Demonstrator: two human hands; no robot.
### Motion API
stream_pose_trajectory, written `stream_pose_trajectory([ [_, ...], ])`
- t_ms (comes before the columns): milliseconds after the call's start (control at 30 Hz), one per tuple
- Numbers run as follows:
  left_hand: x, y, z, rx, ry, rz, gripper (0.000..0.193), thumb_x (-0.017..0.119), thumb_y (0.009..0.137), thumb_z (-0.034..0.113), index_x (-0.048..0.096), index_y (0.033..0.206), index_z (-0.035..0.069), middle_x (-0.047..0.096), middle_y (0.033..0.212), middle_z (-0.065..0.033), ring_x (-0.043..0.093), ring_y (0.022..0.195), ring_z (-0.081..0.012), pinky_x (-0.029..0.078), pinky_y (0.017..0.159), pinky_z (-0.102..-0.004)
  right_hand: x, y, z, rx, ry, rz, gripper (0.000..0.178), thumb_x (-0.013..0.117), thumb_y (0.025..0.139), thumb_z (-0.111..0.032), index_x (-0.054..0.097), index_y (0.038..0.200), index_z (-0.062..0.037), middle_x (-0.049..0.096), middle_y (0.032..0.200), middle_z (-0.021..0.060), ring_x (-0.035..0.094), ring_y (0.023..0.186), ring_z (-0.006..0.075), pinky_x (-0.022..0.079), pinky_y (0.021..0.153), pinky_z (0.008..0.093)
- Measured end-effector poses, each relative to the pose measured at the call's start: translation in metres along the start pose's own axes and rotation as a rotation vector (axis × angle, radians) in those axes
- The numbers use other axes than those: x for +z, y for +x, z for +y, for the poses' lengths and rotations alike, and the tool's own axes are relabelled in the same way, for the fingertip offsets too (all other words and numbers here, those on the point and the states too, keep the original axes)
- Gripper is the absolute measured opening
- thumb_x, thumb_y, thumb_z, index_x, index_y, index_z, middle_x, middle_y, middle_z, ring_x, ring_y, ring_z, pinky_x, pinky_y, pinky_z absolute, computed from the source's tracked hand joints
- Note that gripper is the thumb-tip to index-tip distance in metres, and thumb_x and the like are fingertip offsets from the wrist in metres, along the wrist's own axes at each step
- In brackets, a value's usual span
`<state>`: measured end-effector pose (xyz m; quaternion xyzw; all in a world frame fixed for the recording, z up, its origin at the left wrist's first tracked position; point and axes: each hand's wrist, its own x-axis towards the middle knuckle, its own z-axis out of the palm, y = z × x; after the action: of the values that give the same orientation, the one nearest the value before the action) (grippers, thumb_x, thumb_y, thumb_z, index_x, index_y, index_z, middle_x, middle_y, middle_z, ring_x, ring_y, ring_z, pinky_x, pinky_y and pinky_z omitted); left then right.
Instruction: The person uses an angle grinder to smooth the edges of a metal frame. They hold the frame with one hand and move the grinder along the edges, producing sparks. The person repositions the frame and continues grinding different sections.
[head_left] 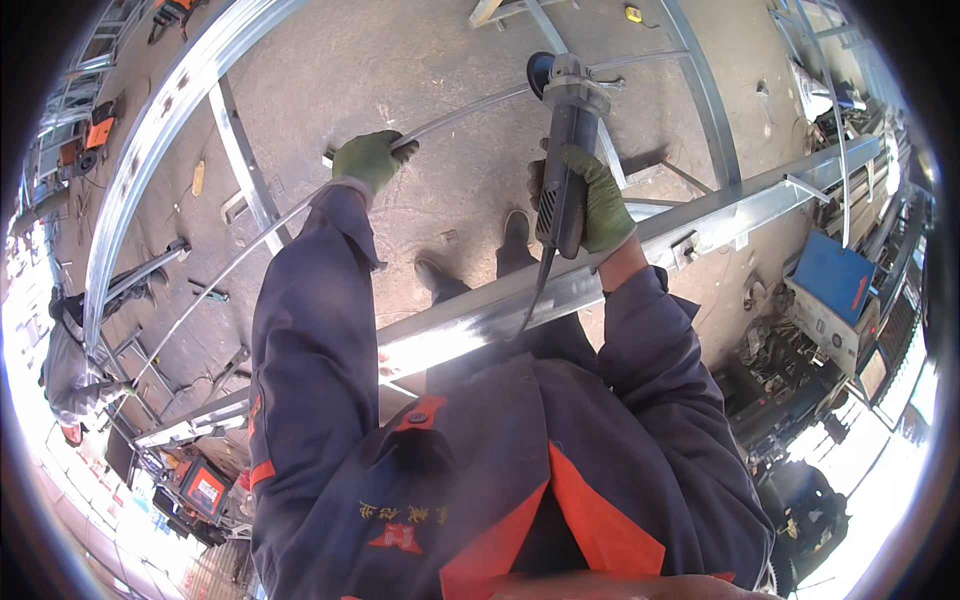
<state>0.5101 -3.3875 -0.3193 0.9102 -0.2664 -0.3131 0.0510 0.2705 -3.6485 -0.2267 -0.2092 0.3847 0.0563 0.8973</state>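
My left hand (365,160), in a green glove, is closed round a long thin metal rod (455,115). The rod runs from the far left up to the disc of the grinder; whether the two touch I cannot tell. My right hand (600,200), gloved in green too, grips the body of a black angle grinder (568,150). Its round disc (540,73) sits at the upper end, and its cord (541,285) hangs down toward me. Under my arms a wide galvanized steel beam (460,325) crosses from lower left to upper right.
At the left edge, a co-worker's hand (125,388) is by the rod's other end. A curved steel beam (165,105) arches on the left, and another steel beam (705,95) stands right of the grinder. A blue-topped machine (832,275) is at right. A yellow tape measure (633,14) lies on the floor.
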Motion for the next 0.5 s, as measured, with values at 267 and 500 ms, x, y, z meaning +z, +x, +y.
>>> stream_pose_trajectory([
  [267,-0.011,-0.006,0.007,0.020,0.025,-0.020,0.053,0.063,0.104,0.066,0.079,0.128,0.022,0.082,0.110,-0.0108,0.076,0.109,-0.0369,0.058,0.094,-0.0490,0.027,-0.002,0.059,0.132,-0.092,-0.154,0.053,0.077,0.098,-0.034,0.058,0.141,-0.0084,0.073,0.107,0.0116,0.074,0.084,0.0219,0.064,0.069,0.0353],
  [500,0.005,-0.018,-0.009,0.125,-0.057,0.094,0.048,0.060,0.106,0.059,0.075,0.129,0.020,0.080,0.115,-0.0126,0.076,0.111,-0.0351,0.058,0.095,-0.0506,-0.001,-0.046,0.037,-0.131,-0.187,0.007,0.052,0.068,0.105,-0.046,0.063,0.143,-0.0095,0.073,0.109,0.0053,0.072,0.085,0.0176,0.063,0.069,0.0321],
])
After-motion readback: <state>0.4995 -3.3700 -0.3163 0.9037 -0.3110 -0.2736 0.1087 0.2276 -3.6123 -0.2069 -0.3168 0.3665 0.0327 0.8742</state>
